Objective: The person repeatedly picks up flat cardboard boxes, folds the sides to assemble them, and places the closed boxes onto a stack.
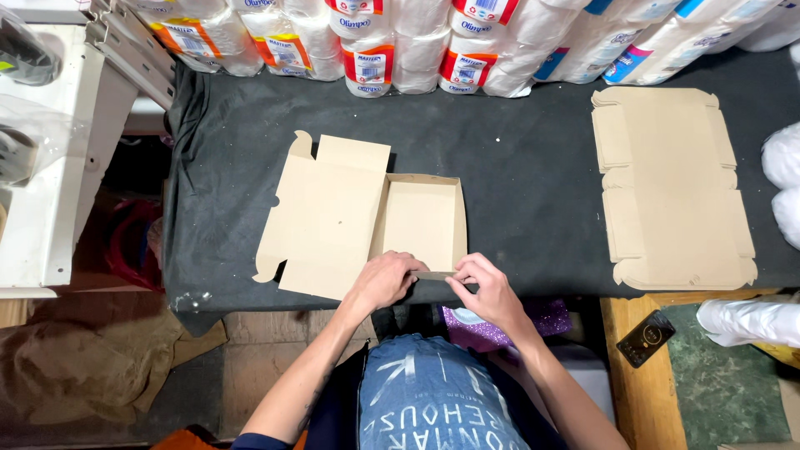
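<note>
Both my hands grip the near wall of the half-folded cardboard box [371, 221] at the black table [517, 167] edge. My left hand [385, 279] pinches its left end, my right hand [486, 287] its right. A flat box blank [671, 187] lies well apart, right.

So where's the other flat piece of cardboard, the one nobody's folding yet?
The unfolded cardboard blank lies flat at the right end of the dark table, just below the row of wrapped paper rolls and apart from the half-folded box.
</note>
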